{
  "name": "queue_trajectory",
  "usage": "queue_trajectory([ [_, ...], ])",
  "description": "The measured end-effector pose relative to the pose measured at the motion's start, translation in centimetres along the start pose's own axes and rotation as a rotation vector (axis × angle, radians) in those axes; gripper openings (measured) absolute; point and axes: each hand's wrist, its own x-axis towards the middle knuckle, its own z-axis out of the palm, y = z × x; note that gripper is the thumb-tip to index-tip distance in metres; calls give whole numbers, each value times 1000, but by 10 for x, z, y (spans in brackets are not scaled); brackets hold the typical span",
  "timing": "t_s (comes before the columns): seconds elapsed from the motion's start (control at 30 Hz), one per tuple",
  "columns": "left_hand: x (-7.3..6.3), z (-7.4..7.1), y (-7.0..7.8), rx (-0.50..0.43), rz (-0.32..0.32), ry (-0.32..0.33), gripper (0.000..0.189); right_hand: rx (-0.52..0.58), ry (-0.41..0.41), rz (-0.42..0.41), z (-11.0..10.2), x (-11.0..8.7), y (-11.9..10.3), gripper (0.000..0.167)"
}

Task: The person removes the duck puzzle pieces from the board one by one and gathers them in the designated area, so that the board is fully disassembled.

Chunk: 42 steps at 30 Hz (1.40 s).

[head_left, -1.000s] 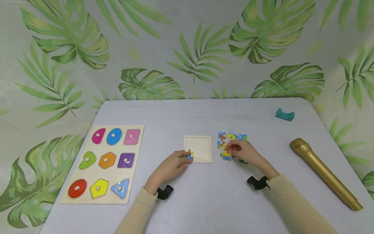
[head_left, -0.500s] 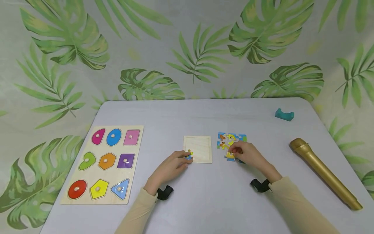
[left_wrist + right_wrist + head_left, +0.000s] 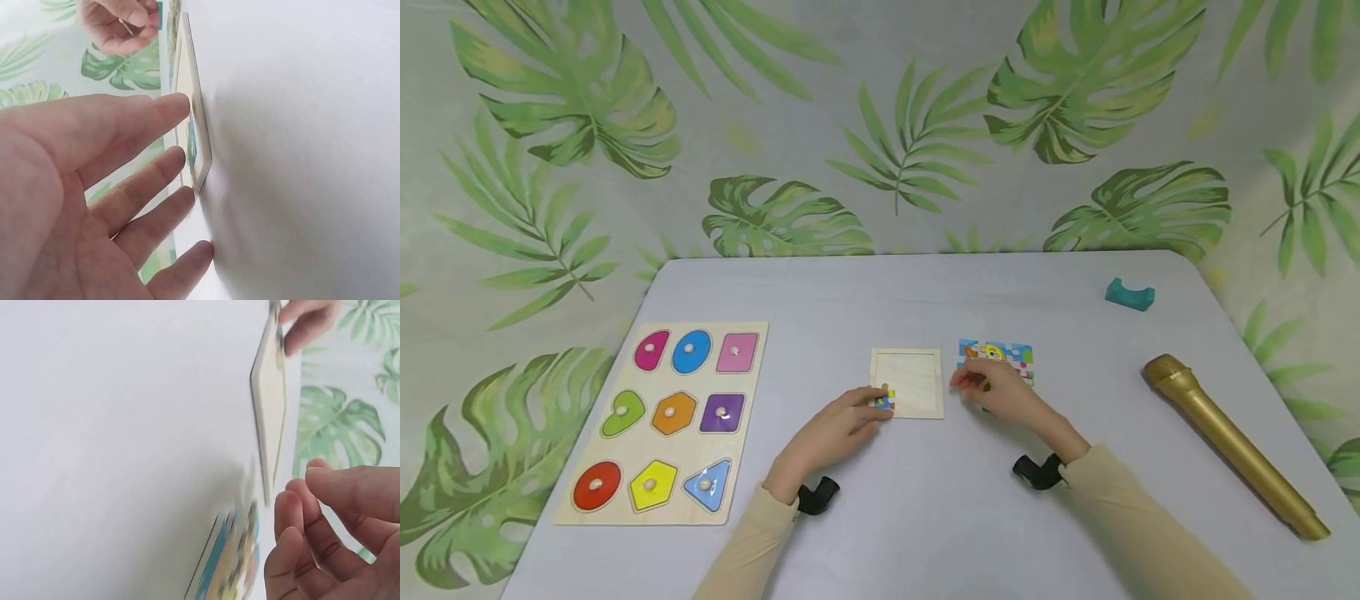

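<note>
A small square wooden puzzle frame (image 3: 917,382) lies mid-table, with one blue and yellow jigsaw piece (image 3: 883,400) in its near left corner. My left hand (image 3: 829,433) rests at that corner, its extended fingertips by the piece. My right hand (image 3: 1006,398) is over the near side of a patch of colourful jigsaw pieces (image 3: 1018,353), right of the frame. Thumb and fingers are drawn together. In the left wrist view a thin, pale-edged jigsaw piece (image 3: 126,26) shows between them; its printed face is hidden. The hand covers part of the patch.
On the left lies a wooden knob-shape board (image 3: 685,442) with several coloured shapes. A gold microphone (image 3: 1236,446) lies at the right, and a teal arch-shaped block (image 3: 1131,295) sits at the back right. Behind the table hangs a leaf-patterned cloth (image 3: 910,158).
My right hand first shifted slightly right with a yellow jigsaw piece under its fingers, then moved left and rose off the near pieces. The left hand stays at the frame's corner.
</note>
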Motion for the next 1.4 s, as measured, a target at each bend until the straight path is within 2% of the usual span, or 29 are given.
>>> queue_trajectory([
  [0.3,-4,-7,-6,33,-16,-12,25,75,-83,-80,36,33,-28,20],
  [0.57,-6,-8,-7,41,12,-4,26,55,-108,-80,57,47,-38,22],
  [0.77,-7,-8,-7,44,24,-1,26,73,-115,-85,63,49,-40,24],
  [1.0,-7,-7,-8,41,33,4,26,45,-71,-135,66,51,-42,29],
  [1.13,-7,-7,-7,28,30,4,26,27,-63,-121,68,53,-42,28],
  [1.4,-7,-6,-8,14,13,-3,27,64,-51,-85,65,55,-38,26],
])
